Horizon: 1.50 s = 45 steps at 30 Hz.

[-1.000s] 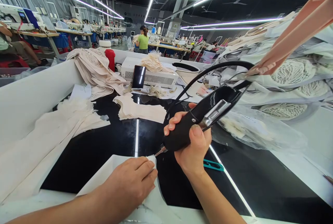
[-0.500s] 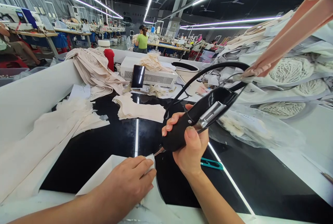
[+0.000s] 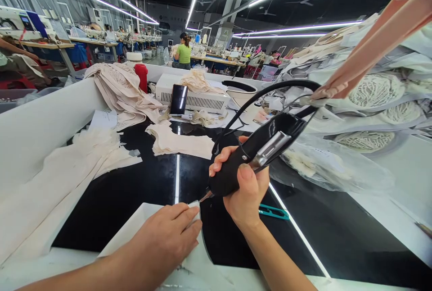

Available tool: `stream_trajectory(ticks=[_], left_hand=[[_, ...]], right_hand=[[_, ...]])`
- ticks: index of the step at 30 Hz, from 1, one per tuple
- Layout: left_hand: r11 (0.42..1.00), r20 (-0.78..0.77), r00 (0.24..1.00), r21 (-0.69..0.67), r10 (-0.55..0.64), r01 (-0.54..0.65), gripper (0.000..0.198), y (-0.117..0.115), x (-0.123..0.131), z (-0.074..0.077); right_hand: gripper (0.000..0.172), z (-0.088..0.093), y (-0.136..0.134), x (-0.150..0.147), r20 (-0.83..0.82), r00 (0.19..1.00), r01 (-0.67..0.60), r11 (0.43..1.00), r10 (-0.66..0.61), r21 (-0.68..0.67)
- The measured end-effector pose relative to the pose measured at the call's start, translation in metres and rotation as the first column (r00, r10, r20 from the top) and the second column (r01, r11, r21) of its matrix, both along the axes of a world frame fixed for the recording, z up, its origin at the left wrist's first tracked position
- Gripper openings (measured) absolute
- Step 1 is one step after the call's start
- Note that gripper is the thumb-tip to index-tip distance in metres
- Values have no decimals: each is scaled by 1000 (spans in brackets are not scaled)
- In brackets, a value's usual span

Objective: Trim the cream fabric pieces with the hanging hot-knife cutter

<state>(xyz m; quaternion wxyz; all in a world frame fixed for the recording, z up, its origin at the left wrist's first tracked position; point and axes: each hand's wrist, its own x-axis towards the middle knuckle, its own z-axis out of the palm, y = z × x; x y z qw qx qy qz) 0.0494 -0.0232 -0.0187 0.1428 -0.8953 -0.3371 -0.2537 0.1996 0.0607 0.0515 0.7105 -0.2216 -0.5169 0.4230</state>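
Note:
My right hand [image 3: 245, 187] is wrapped round a black handheld tool [image 3: 236, 169] with a metal lever on its side and a black cable. The tool hangs from a pink fabric strap [image 3: 374, 52], and its pointed metal tip is at the edge of a white piece of material [image 3: 135, 223]. Fingers of my left hand [image 3: 172, 237] press together on that piece near the tip, and part of it is hidden under the hand. The piece lies at the front of the black table surface [image 3: 128, 192].
Cream fabric pieces [image 3: 184, 142] lie behind the hands, more fabric [image 3: 64, 183] at the left. A teal cutter [image 3: 273, 211] is right of my wrist. Behind stand a phone [image 3: 178, 99], a white box [image 3: 205, 102] and a red bottle [image 3: 141, 78]. A plastic bag [image 3: 334, 165] lies right.
My right hand and the tool have shifted very slightly left; my left hand stays nearly still on the white piece. At the far left, another person's arm has moved.

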Motion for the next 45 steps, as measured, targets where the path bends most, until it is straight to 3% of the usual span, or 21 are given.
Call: stream_trajectory(ticks=[8, 15, 20, 25, 33, 39, 45], left_hand=[[1000, 26, 1000, 4, 2, -2, 20, 1, 0, -4], [998, 15, 1000, 55, -21, 20, 27, 1, 3, 0], [1000, -37, 999, 26, -7, 8, 17, 1, 0, -5], [999, -11, 1000, 28, -15, 15, 25, 1, -1, -10], [998, 18, 1000, 53, -21, 20, 30, 2, 0, -13], [1000, 1, 1000, -25, 3, -3, 18, 0, -2, -14], [1000, 25, 1000, 12, 3, -4, 25, 1, -1, -17]], right_hand=[[39, 6, -1, -1, -5, 1000, 26, 1000, -26, -13], [41, 1, -3, -4, -12, 1000, -18, 1000, 18, 7], [35, 1, -3, -4, 33, 999, -3, 1000, 3, 6], [38, 2, -4, -8, 10, 1000, -9, 1000, 9, 9], [29, -2, -4, -10, 21, 998, -53, 998, 53, 26], [37, 1, -5, -14, -14, 998, -65, 998, 65, 18], [35, -4, -6, -17, -36, 991, -127, 991, 129, 46]])
